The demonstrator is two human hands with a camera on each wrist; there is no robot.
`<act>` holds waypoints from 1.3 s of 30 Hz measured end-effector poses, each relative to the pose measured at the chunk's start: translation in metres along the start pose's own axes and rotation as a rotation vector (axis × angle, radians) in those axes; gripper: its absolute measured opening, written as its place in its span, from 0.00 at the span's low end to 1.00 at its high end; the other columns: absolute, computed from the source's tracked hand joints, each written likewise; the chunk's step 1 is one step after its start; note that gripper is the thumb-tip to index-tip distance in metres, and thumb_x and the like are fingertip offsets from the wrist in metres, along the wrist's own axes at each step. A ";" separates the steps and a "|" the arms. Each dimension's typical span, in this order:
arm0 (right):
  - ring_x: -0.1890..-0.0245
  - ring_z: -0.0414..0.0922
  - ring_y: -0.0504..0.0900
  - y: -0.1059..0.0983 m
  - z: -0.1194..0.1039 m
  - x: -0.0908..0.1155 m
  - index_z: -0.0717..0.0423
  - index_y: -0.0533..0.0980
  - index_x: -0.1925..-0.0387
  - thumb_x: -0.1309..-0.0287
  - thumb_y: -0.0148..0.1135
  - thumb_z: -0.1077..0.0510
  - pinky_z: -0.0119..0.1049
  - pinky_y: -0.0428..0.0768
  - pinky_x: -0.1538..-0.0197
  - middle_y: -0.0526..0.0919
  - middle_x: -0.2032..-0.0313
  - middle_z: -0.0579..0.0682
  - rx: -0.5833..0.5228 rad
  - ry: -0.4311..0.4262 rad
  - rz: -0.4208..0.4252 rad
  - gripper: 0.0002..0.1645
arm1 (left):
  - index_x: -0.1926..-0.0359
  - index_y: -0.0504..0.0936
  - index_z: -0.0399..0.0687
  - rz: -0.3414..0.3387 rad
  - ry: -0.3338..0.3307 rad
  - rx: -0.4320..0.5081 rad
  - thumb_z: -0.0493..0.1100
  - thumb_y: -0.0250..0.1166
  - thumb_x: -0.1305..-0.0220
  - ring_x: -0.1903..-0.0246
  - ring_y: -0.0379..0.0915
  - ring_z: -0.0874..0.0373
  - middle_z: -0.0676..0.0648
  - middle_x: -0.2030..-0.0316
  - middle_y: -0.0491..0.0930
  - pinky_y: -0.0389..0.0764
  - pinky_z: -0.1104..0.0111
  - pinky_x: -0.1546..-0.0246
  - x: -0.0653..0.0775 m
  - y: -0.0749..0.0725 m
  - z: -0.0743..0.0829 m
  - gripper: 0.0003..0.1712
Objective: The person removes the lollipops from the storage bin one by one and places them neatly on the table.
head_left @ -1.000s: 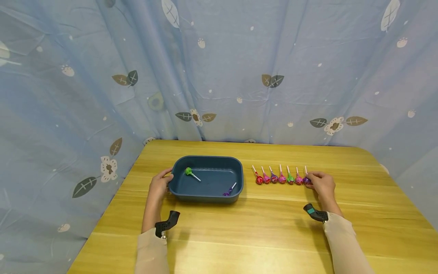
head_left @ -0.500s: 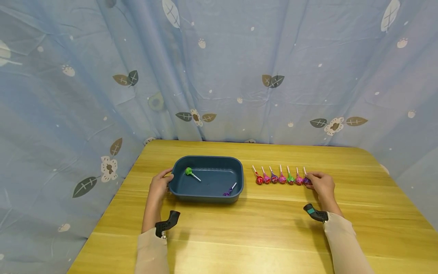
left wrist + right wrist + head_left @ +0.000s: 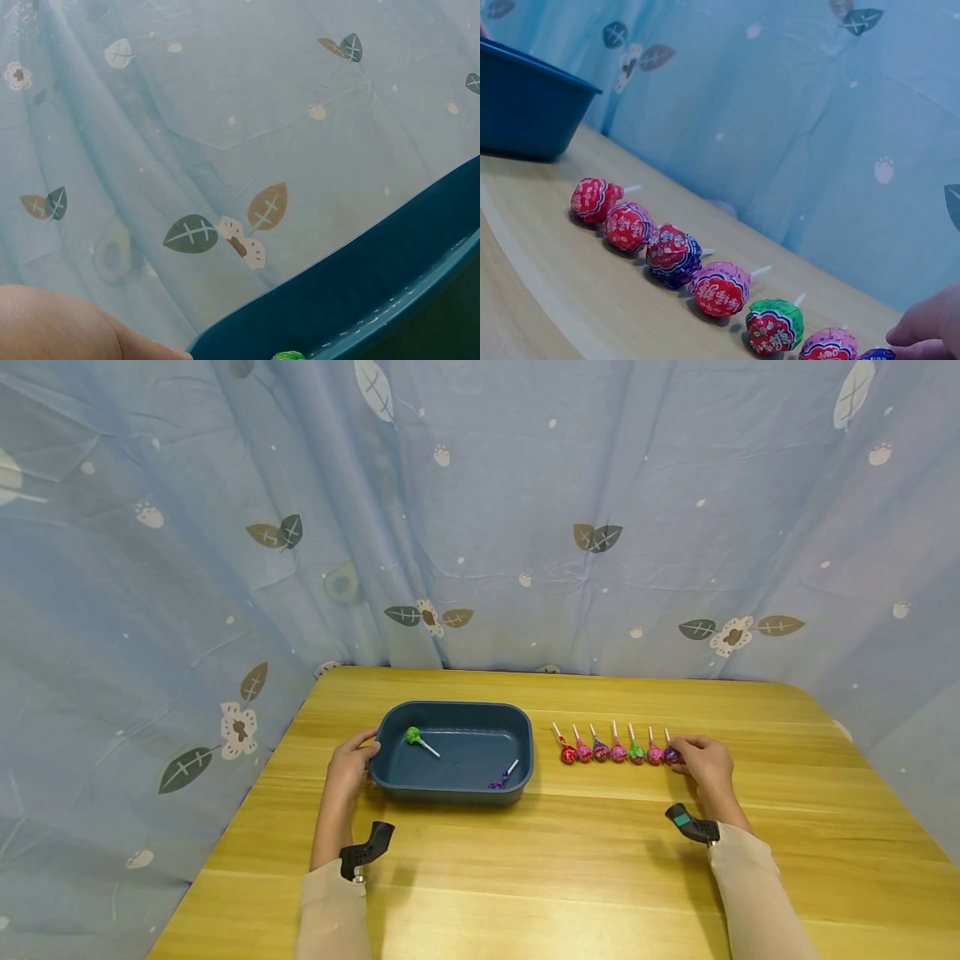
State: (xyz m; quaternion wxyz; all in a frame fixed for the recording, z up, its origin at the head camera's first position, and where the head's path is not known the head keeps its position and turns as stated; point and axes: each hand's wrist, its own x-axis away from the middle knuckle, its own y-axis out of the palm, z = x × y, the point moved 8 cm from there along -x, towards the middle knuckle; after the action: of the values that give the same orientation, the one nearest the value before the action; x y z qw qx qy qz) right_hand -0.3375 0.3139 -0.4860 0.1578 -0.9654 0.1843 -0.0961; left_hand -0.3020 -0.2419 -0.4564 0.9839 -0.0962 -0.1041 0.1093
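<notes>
**Nine lollipops, one tray, and both your hands are busy**

So I counted: you've got seven lollipops in a row on the table (image 3: 480, 877), sticks pointing towards the curtain (image 3: 487, 485). From the tray side it goes red lollipop (image 3: 569, 753), pink, purple, pink, green, pink, then the end purple lollipop (image 3: 672, 755). That's three pink, two purple, one red, one green. Two more lie inside the single blue tray (image 3: 442, 796): a green one (image 3: 412, 735) near its left end and a purple one (image 3: 498, 782) near the front right corner.

Your hands are well apart. Your right hand (image 3: 707, 764) pinches that end purple lollipop between thumb and finger. Your left hand (image 3: 348, 764) touches the tray's left end, but I can't tell if it's gripping or just resting there.

Only your head cam gets both lollipops in the tray; your left wrist cam catches just the top of the green one, plus your thumb right at the rim. Your right wrist cam is the one that shows the lettering on the wrappers, though the pinched lollipop is only a sliver at its bottom edge.
</notes>
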 end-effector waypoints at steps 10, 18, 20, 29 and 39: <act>0.72 0.35 0.78 -0.005 -0.001 0.005 0.73 0.70 0.41 0.32 0.52 0.55 0.32 0.81 0.65 0.76 0.52 0.63 0.012 0.016 -0.005 0.27 | 0.31 0.66 0.40 0.001 0.006 0.006 0.38 0.49 0.25 0.49 0.72 0.38 0.30 0.41 0.69 0.74 0.63 0.61 0.000 0.000 0.000 0.25; 0.74 0.36 0.80 -0.009 -0.005 0.011 0.71 0.70 0.41 0.31 0.53 0.54 0.33 0.81 0.67 0.77 0.53 0.61 -0.034 0.010 -0.007 0.26 | 0.32 0.66 0.39 0.011 0.025 0.012 0.38 0.50 0.26 0.59 0.76 0.46 0.30 0.44 0.72 0.74 0.64 0.67 0.002 0.001 0.002 0.24; 0.74 0.37 0.80 -0.010 -0.007 0.012 0.71 0.70 0.41 0.31 0.51 0.54 0.35 0.81 0.67 0.76 0.50 0.63 -0.030 0.000 -0.008 0.26 | 0.31 0.66 0.38 0.010 0.029 0.013 0.37 0.49 0.26 0.60 0.76 0.46 0.29 0.45 0.72 0.73 0.64 0.68 0.002 0.001 0.002 0.24; 0.67 0.41 0.80 -0.009 -0.024 0.021 0.67 0.71 0.39 0.30 0.48 0.53 0.34 0.80 0.63 0.73 0.45 0.63 0.033 -0.057 -0.015 0.26 | 0.30 0.65 0.41 -0.005 0.008 0.009 0.39 0.48 0.25 0.56 0.73 0.42 0.29 0.43 0.71 0.72 0.62 0.65 0.000 0.000 -0.001 0.24; 0.52 0.53 0.75 0.006 -0.039 0.028 0.69 0.71 0.40 0.30 0.50 0.55 0.33 0.80 0.59 0.72 0.44 0.64 0.016 -0.102 -0.040 0.24 | 0.30 0.65 0.41 -0.004 0.000 0.017 0.39 0.48 0.25 0.50 0.72 0.40 0.31 0.41 0.70 0.73 0.63 0.63 0.000 0.001 -0.001 0.25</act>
State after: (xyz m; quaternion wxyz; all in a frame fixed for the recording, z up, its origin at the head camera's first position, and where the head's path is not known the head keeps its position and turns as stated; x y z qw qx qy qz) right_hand -0.3234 0.2874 -0.4483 0.1726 -0.9712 0.1559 -0.0513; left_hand -0.3024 -0.2415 -0.4572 0.9848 -0.0877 -0.1035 0.1082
